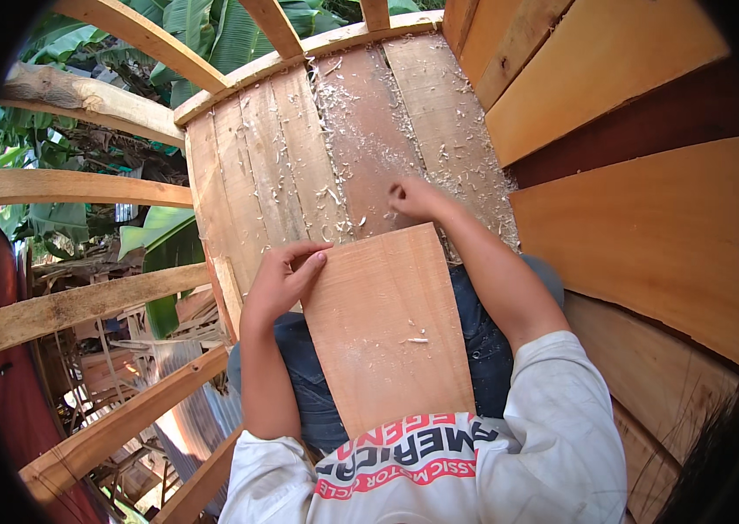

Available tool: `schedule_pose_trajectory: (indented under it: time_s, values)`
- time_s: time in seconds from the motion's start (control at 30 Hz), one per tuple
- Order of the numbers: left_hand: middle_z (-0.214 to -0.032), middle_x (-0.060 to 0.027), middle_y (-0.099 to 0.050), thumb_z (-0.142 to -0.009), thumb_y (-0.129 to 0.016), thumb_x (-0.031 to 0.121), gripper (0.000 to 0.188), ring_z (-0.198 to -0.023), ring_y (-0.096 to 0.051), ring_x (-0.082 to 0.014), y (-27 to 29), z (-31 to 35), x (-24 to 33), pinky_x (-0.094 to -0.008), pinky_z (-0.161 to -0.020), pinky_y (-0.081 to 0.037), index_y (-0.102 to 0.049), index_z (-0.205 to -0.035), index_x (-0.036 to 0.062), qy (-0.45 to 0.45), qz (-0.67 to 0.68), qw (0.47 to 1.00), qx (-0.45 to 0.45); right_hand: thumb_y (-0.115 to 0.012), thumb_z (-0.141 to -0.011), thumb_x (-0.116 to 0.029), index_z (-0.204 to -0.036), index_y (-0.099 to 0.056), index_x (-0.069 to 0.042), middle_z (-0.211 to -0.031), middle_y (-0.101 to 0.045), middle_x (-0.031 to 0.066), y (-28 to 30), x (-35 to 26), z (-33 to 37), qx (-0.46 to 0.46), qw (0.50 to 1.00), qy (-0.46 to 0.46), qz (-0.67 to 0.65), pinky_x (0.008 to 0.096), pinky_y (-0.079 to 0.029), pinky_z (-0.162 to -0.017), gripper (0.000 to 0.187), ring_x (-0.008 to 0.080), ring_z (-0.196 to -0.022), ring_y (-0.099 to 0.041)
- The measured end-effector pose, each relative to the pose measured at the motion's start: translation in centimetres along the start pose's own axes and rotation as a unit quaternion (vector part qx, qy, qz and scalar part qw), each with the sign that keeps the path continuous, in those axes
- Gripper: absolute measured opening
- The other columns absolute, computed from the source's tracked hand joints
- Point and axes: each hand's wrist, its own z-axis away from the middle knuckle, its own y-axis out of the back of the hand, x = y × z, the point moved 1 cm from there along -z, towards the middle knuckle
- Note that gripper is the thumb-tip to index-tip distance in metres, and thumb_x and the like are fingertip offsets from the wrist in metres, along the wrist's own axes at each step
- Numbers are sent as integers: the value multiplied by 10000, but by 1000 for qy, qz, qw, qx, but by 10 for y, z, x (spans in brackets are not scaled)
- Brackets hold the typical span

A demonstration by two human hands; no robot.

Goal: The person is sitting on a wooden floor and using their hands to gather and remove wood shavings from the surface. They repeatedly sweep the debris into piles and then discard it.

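A flat, light-brown wooden board (387,323) rests across my lap, its far end raised toward the plank floor. My left hand (282,275) grips the far left corner, with the thumb on the upper face and the fingers around the edge. Beyond the board's far right corner, my right hand (417,199) hovers over the planks, apart from the board. Its fingers are curled closed, and whatever they may hold is hidden. A small curl of wood shaving (417,340) and pale dust lie on the board's face.
Plank flooring (256,166) strewn with shavings stretches ahead to a raised wooden edge beam (299,59). A wall of overlapping boards (640,236) stands close on my right. Open wooden rails (81,310) run along my left, with banana leaves (164,236) and scrap wood beyond.
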Motion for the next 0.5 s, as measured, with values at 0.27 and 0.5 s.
schedule_pose_trajectory:
  time_s: [0.27, 0.5]
  values:
    - [-775, -29, -673, -952, -655, 217, 255, -731, -572, -77, -7, -11, -19, -244, -649, -461, -703, -1033, -20, 0, 21, 1000, 2, -621, -870, -237, -1057, -711, -62, -964, -731, 55, 49, -26, 24, -116, 983, -134, -41, 334, -549, -728, 272, 200, -845, -693]
    - [-879, -40, -670, -894, -734, 326, 453, -771, -591, -94, 2, -6, -25, -261, -657, -485, -635, -1234, 44, 101, 52, 993, -33, -670, -844, -271, -1086, -708, -45, -991, -726, 166, 72, -29, 50, 229, 964, -59, -119, 363, -539, -815, 334, 261, -890, -704]
